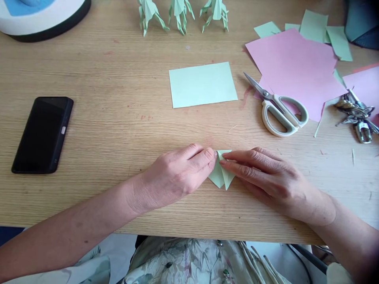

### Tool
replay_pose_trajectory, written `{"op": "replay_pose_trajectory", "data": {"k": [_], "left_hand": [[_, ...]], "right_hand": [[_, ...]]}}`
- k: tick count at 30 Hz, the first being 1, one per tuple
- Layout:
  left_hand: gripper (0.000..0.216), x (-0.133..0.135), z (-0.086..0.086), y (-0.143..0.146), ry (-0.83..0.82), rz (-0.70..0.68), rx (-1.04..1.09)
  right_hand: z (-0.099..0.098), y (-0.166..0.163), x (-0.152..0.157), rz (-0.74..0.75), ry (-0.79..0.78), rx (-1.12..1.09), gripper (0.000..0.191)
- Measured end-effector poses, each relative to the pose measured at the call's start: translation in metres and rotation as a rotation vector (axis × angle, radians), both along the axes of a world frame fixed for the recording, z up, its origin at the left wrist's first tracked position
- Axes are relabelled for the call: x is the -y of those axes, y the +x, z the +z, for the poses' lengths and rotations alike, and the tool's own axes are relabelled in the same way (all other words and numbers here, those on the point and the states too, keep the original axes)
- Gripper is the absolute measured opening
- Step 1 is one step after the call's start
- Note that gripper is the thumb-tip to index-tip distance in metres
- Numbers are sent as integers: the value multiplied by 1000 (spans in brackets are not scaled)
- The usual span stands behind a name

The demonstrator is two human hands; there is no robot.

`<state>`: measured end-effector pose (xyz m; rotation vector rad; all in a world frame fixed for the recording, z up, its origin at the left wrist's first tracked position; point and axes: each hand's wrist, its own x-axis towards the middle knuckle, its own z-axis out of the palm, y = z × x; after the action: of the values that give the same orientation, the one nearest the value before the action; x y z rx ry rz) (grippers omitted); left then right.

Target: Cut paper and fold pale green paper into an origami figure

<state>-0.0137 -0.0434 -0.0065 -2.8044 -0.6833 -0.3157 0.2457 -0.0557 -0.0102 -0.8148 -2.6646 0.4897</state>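
Note:
A small piece of folded green paper (220, 173) lies near the table's front edge, two pointed flaps facing me. My left hand (183, 171) grips its left side, fingers closed, with the fingertips partly hidden. On the right, my right hand (266, 179) presses the upper flap with its index and middle fingers, the thumb out of sight underneath. Farther back lies a flat green paper rectangle (203, 85). Scissors (278, 108) with white and grey handles rest to its right, blades slightly apart, partly over the pink paper.
Three folded green paper figures (181, 14) stand at the back. Pink paper (296, 67), green paper scraps (314, 25) and a bunch of keys (357, 112) occupy the right. A black phone (43, 134) lies left, below a round white object (59, 17).

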Motion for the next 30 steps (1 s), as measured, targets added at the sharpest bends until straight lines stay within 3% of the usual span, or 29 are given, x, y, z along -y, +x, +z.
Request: {"op": "replay_pose_trajectory", "data": {"k": [23, 30], "left_hand": [[17, 8, -3, -5, -117, -121, 168], [32, 12, -2, -11, -195, -129, 81]], "right_hand": [[1, 1, 0, 28, 24, 21, 40], [-1, 1, 0, 39, 29, 29, 41]]}}
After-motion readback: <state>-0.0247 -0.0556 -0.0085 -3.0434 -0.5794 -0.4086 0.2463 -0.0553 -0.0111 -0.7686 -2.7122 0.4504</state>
